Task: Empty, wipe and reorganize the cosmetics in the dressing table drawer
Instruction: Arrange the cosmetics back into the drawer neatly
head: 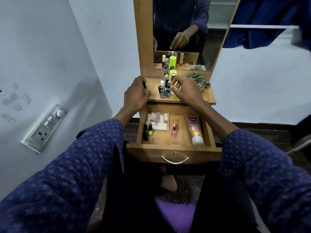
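Vaseline tube (pixel 194 128) in open drawer (pixel 173 149) — label legible

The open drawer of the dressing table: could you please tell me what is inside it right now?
Inside the drawer: two nail polish bottles, black and green, a clear packet of small cosmetics, a pink perfume bottle and a Vaseline tube. The tabletop overhang hides the drawer's rear.

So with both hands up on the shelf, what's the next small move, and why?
Probably lift the bottle the right hand is pinching and set it in the drawer. The drawer holds only a few items; the bottles crowd the shelf. The left hand curls around something dark.
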A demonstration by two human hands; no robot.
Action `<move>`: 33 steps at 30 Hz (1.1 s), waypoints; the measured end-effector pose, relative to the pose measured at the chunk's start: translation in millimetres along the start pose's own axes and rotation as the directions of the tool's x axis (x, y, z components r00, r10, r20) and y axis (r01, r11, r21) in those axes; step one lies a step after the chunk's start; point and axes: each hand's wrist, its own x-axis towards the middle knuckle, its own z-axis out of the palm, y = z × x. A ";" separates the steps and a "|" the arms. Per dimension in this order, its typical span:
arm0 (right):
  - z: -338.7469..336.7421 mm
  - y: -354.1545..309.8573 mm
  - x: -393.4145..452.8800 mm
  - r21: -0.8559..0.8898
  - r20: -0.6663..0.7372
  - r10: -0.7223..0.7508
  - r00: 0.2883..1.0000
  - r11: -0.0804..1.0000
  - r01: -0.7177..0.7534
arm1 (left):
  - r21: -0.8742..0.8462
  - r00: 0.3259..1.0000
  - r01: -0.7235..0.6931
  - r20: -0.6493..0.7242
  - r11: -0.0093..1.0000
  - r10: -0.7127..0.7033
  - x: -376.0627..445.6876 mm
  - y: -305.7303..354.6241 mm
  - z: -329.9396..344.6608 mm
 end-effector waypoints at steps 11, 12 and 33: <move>-16.4 -5.3 73.6 -0.341 0.172 -0.157 0.972 0.916 0.209 | 0.097 0.999 0.048 0.015 0.994 -0.050 39.2 -16.2 2.7; -15.6 -6.2 77.3 -0.363 0.205 -0.168 0.964 0.902 0.235 | 0.097 0.999 0.044 0.018 0.994 -0.046 40.9 -16.7 2.9; -10.0 -20.7 86.7 -0.358 0.229 -0.190 0.955 0.896 0.264 | 0.026 0.995 0.061 -0.077 0.998 -0.059 38.1 -18.1 1.9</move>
